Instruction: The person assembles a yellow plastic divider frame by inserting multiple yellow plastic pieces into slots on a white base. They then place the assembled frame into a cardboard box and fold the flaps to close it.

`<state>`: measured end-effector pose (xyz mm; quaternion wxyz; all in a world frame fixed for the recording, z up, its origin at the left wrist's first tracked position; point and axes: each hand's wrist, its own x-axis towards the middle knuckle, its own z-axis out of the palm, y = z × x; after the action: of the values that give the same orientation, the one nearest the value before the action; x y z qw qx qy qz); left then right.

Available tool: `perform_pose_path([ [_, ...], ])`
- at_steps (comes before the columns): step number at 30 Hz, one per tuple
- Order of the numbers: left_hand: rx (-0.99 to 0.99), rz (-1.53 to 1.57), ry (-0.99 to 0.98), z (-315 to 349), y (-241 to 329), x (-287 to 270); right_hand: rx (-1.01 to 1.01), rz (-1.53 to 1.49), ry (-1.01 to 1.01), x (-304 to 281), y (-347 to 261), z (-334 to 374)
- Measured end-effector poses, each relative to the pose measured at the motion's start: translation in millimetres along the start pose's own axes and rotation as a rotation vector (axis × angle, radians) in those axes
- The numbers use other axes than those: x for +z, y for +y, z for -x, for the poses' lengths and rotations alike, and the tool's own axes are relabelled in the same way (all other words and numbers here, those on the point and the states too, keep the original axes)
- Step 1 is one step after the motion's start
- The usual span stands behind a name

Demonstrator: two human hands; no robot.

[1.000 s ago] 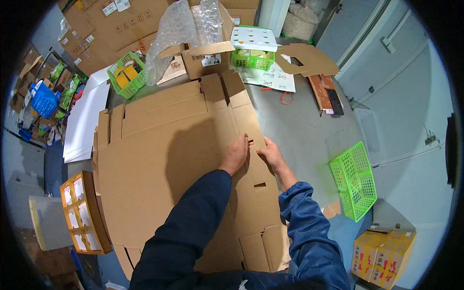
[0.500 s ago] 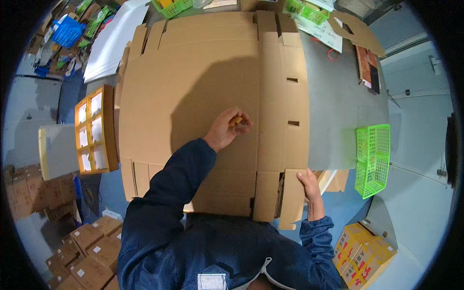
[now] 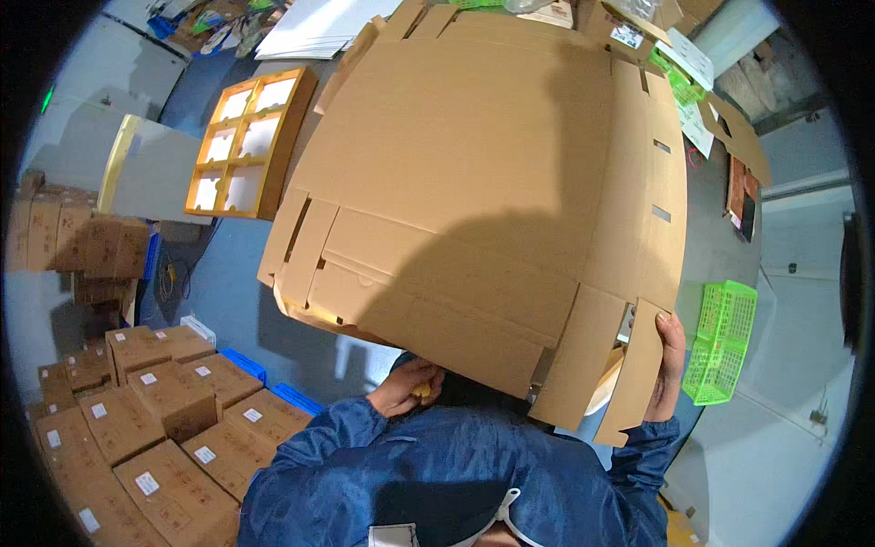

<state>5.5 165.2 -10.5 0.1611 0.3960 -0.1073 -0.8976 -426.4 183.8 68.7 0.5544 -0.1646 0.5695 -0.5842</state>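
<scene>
A large flat, die-cut cardboard sheet (image 3: 456, 164) with slots and flaps covers most of the work surface in front of me. My right hand (image 3: 669, 356) grips the narrow flap at its near right corner, thumb on top and fingers beneath. Close to my body, by the sheet's near edge, my left hand (image 3: 406, 387) is closed around a small yellowish piece (image 3: 422, 390). Fingers hide most of that piece, so its kind cannot be made out. The sheet's near edge hangs over the table's front, and a pale board shows under its left corner.
A yellow six-compartment tray (image 3: 244, 146) stands left of the sheet. Green plastic baskets (image 3: 720, 342) are on the right. Stacked brown cartons (image 3: 173, 401) fill the floor at lower left. White sheets (image 3: 319, 32) lie at the back. A dark phone-like object (image 3: 749, 219) rests on the table's right side.
My left hand has drawn back from above the sheet to its near edge, still closed on the yellowish piece. The view has swung left, and the sheet now appears tilted, its right flap still gripped.
</scene>
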Motion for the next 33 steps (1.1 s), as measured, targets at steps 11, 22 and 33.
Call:
perform_pose_path([
  [11, 0.279, -0.001, -0.078, -33, 11, -24, 0.352, 0.587, 0.183, -145, 86, -42],
  [22, 0.335, 0.132, 0.050, -48, 1, -35, -0.469, 1.202, -0.463, 158, 126, 1],
  [33, 0.256, 0.083, -0.037, -62, -2, -49, -0.707, 1.658, -0.667, 207, 152, -7],
])
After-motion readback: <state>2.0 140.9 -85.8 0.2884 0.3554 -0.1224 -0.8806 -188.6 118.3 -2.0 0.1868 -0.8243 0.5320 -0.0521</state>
